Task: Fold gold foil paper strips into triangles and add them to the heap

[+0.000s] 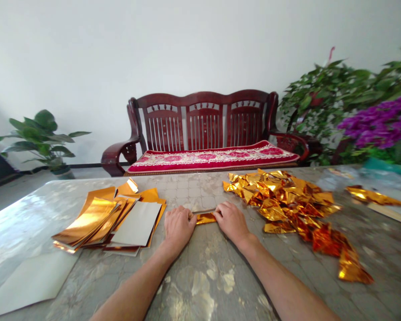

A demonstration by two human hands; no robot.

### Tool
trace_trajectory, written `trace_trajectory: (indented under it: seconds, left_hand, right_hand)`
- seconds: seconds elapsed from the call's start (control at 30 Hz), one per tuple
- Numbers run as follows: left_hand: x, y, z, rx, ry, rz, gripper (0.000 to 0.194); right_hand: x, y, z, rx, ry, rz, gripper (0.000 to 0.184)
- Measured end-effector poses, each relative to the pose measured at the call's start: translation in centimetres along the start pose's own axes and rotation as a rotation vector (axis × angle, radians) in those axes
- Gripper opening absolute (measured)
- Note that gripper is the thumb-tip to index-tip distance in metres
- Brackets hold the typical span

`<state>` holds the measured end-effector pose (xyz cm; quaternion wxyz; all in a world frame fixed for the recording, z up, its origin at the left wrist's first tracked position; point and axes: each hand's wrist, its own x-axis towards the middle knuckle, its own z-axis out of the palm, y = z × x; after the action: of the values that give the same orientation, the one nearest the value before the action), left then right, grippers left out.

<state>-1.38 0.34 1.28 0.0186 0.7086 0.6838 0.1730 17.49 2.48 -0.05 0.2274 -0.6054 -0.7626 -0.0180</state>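
So, the left hand [179,226] and the right hand [232,221] sit just apart near the middle of the mottled stone tabletop [87,285], each curled down over one end of a folded gold foil strip [205,218] that lies between them. A thin pale edge runs along the strip's far side; from this angle it may be the foil's silver back, though it is hard to be sure. At about 10 o'clock, just beside the left hand, lies a loose stack of gold foil sheets [107,218], some showing pale undersides. At 2 o'clock, near the right hand, spreads a heap of crumpled gold foil [284,205], with a loose gold foil piece [374,196] at 3 o'clock and a pale sheet [26,285] at 8 o'clock. Beyond the tabletop at 12 o'clock stands a dark wooden settee [203,116] with a red floral cushion [210,157], between a potted plant [42,138] and purple flowers [377,122].
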Motion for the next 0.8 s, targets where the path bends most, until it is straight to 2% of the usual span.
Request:
trace_trajectory:
  seconds: [0.57,0.7,0.8]
  left_hand:
    - [0.11,-0.30,0.46,0.054,-0.002,-0.009,0.028]
    - [-0.05,-0.36,0.24,0.074,0.045,0.011,0.022]
    - [-0.19,-0.18,0.09,0.083,0.086,0.079,0.014]
  right_hand:
    - [-0.05,-0.10,0.15,-0.029,-0.015,0.019,0.011]
    - [-0.02,-0.15,-0.30,-0.067,-0.035,0.075,0.011]
    - [0.03,0.01,-0.42,-0.065,-0.046,0.104,0.013]
